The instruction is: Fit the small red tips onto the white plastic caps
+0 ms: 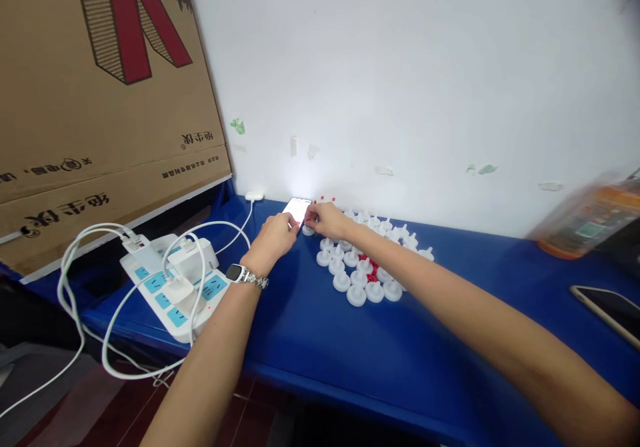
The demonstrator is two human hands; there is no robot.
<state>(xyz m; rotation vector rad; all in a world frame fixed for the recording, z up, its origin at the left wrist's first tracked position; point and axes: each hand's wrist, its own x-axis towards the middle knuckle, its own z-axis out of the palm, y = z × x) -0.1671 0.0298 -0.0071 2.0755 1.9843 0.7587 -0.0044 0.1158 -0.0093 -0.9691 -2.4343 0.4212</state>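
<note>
Near the wall, both hands meet beside a lit smartphone (299, 208). My left hand (275, 237), wearing a watch, has curled fingers at the phone's near edge; what they hold, if anything, is hidden. My right hand (326, 220) is closed in a pinch, with a tiny red part showing at its fingertips. Just below those fingertips sits a white round cap with a spout (308, 231). Many similar white spouted caps (357, 294) stand in a cluster under and beside the right forearm. Small red parts (371, 277) lie among them.
A white power strip (175, 317) with chargers and looping cables lies at the left. Behind it leans a large cardboard box (110, 134). At the right are a second phone (607, 310) and an orange-and-clear container (575, 234) on the blue table (310, 340).
</note>
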